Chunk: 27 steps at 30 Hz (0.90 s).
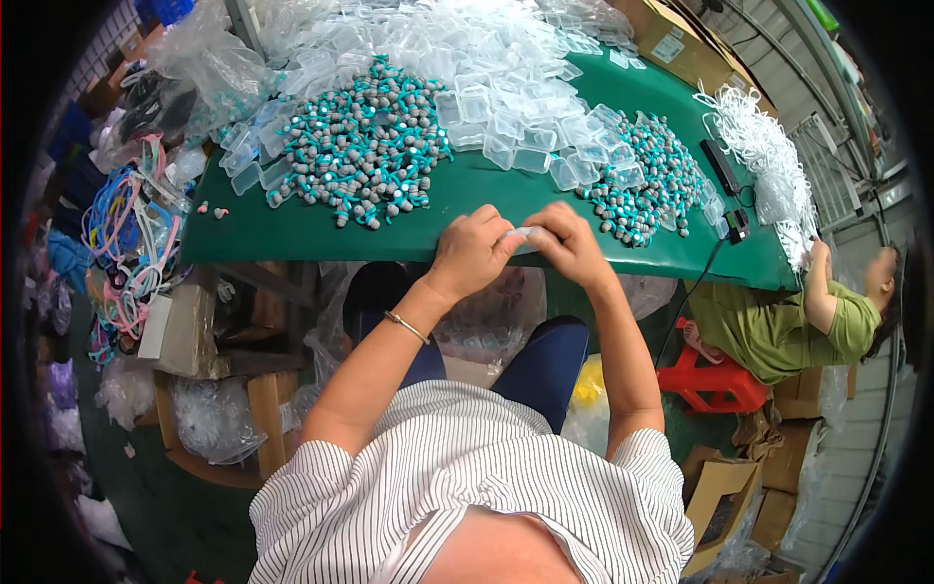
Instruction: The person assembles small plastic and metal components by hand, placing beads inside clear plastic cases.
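My left hand point(474, 250) and my right hand point(566, 240) meet at the near edge of the green table point(321, 238). Pinched between the fingers of both is a small clear plastic case point(525, 232), mostly covered by my fingertips. Beyond my left hand lies a heap of grey earplugs with teal cords point(360, 146). A second heap of these earplugs point(637, 195) sits beyond my right hand. Clear plastic cases point(501, 117) are piled loosely between and behind the two heaps.
A co-worker in a green top point(778, 326) sits at the right by white cords point(769, 136) and a red stool point(715, 380). Coloured bands point(131, 234) hang at the left. Two pink-and-grey pieces point(212, 210) lie near the table's left end. Cardboard boxes point(720, 496) stand at lower right.
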{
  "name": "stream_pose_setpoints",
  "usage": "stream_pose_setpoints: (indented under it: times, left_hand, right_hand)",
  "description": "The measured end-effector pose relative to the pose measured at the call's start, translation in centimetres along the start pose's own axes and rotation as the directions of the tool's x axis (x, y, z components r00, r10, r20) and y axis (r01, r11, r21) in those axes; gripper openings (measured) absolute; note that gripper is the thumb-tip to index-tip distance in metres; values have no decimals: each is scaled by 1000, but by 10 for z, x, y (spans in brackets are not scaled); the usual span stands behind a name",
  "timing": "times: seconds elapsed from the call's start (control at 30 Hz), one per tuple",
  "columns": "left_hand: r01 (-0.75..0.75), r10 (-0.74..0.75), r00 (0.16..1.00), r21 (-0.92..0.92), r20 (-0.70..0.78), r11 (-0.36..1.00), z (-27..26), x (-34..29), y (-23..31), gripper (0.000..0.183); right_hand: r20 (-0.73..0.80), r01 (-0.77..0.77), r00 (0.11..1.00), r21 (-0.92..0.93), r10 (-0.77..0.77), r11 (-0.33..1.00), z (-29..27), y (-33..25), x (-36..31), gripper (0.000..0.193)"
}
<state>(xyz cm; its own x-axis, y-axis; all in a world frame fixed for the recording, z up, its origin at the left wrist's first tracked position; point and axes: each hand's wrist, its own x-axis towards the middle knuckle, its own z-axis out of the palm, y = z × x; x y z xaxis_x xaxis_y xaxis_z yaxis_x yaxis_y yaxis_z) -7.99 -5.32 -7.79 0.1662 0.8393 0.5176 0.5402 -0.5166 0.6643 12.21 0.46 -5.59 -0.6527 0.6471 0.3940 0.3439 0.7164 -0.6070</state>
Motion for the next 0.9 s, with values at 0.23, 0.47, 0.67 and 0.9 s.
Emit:
stream_pose_setpoints:
  times: [0.23,0.47,0.67,0.9]
  left_hand:
    - [-238,225,971,215,84,947,4,-32,23,20]
    - [62,42,981,508,-189,859,-46,-19,0,19]
    - [183,-28,972,675,-234,714,-61,-7,-30,20]
    - [105,27,984,703,-175,704,-57,3,-39,16]
  right_hand:
    - [-331,-275,944,-783,2,558,-9,43,22,42]
    - [-301,-119,922,-821,-245,559,-15,49,23,29]
    - [-472,-152,812,-739,-343,657,-28,44,29,20]
    - [-585,-154,808,-97,69,983,-8,4,25,14]
